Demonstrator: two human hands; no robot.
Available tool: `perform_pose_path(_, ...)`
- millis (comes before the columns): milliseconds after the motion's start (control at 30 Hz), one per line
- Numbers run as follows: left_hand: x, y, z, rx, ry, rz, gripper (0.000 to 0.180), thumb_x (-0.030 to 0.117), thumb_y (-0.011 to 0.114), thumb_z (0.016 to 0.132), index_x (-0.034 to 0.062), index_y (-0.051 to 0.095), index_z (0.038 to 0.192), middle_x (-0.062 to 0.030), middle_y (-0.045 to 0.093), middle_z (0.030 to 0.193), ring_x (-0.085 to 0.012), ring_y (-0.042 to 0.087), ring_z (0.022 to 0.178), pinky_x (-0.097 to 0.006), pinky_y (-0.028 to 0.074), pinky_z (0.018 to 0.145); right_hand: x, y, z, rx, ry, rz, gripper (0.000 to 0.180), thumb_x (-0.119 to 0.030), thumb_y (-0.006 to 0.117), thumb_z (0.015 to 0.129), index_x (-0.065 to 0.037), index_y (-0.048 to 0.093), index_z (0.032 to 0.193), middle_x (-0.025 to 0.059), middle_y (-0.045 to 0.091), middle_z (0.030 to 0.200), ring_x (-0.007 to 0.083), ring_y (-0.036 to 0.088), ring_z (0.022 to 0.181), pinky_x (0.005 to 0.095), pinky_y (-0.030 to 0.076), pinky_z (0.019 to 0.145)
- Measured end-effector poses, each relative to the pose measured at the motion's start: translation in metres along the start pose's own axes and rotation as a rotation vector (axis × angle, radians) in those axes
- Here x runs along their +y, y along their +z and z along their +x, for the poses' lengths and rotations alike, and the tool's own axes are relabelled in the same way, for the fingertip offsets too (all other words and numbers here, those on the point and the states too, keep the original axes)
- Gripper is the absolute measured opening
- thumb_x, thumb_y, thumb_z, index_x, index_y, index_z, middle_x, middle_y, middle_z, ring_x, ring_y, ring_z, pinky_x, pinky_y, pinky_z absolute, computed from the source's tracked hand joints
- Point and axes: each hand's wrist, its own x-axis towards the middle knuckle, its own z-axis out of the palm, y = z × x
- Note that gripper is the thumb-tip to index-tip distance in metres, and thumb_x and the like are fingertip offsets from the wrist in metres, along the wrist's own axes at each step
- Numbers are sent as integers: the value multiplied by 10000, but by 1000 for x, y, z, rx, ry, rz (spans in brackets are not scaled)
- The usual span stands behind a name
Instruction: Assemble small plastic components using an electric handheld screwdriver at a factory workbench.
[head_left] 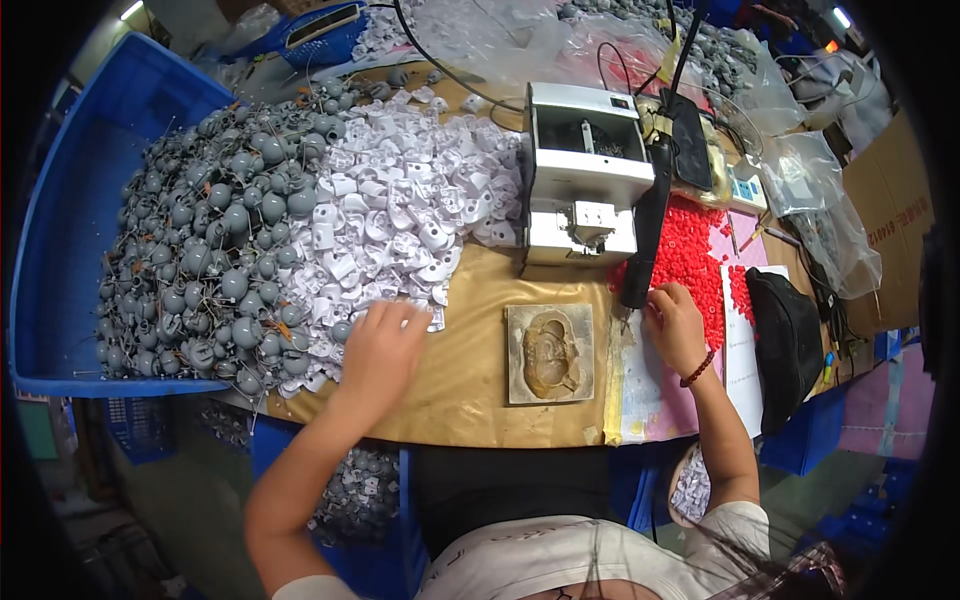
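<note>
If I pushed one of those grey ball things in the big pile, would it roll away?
Maybe a little, because a grey ball like that looks round. But many have thin, wiry bits sticking out and are packed close, so they would probably snag on each other. The shiny surface suggests it could feel smooth and slightly slippery.

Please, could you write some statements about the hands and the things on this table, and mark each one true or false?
1. The left hand is near the white parts. True.
2. The heap of red parts lies left of the white machine. False: it lies to the right.
3. The right hand has a beaded bracelet at its wrist. True.
4. The hollowed square block rests on the white parts. False: it lies on the tan table cover.
</note>
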Motion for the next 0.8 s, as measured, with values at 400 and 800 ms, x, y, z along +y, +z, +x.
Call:
perform_pose_path(400, 1, 3, 64, 163, -26, -176, 235, -22, 641, 826, 52, 641, 1049, -115, 621, 970, -325, 630, 865, -394, 538, 763, -9, 0, 6, 15, -75, 27, 240, 1, 718, 762, -22, 678, 998, 127, 610, 931, 332, 600, 890, 428, 508, 769)
perform_pose_path(800, 88, 82, 29, -51, 14, -649, 296, 45, 736, 846, 18, 703, 1139, -129, 585, 1117, -257, 620, 828, -365, 533, 768, -36, -21, -1, 84, 27, 563, 152, 52, 723, 825, -13, 673, 953, 67, 688, 882, 155, 657, 751, 281, 524, 692)
